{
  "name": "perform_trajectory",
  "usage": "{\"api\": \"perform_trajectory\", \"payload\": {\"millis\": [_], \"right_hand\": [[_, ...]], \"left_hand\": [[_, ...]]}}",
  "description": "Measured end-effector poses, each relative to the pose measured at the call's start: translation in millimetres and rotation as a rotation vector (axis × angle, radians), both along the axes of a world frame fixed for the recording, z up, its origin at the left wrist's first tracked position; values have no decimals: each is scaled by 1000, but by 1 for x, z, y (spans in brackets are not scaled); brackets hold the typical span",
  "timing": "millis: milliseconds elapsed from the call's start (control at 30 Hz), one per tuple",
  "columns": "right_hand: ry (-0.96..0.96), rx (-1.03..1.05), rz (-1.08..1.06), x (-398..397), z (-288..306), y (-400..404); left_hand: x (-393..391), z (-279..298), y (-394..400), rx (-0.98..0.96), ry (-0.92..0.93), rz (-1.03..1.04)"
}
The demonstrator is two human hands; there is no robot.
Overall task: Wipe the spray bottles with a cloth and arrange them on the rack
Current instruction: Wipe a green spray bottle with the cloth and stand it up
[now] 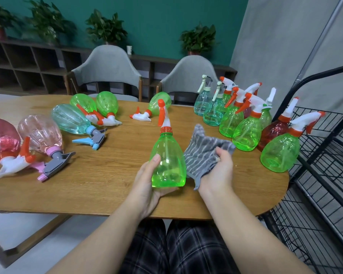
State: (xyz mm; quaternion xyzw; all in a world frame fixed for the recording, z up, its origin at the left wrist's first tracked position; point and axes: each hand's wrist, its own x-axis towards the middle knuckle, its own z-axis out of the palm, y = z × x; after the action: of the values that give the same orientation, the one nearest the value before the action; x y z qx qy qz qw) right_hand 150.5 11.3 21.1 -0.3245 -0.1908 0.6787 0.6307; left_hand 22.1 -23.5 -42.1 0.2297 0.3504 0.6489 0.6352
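The left hand held a clear green plastic spray bottle above the wooden worktop, its grip curled round the rounded base; the bottle's long axis ran away from the person, orange-and-white trigger head farthest. Just right of it, the right hand gripped a ribbed grey striped cloth, bunched beside the bottle.

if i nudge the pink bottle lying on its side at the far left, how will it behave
The pink bottle probably rolls easily: its rounded body lies sideways on the smooth table. It looks empty and thin-walled, so likely light. Its trigger head may catch and swing it around.
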Motion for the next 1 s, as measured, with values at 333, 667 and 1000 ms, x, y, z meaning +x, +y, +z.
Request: {"api": "perform_trajectory", "payload": {"millis": [333, 667, 1000], "right_hand": [[-843, 667, 140, -18, -19, -6], [-802, 929, 4, -8, -42, -14], [3, 37, 10, 3, -10, -8]], "left_hand": [[2, 5, -4, 73, -3, -21], [1, 2, -2, 61, 16, 64], [3, 5, -4, 19, 1, 37]]}}
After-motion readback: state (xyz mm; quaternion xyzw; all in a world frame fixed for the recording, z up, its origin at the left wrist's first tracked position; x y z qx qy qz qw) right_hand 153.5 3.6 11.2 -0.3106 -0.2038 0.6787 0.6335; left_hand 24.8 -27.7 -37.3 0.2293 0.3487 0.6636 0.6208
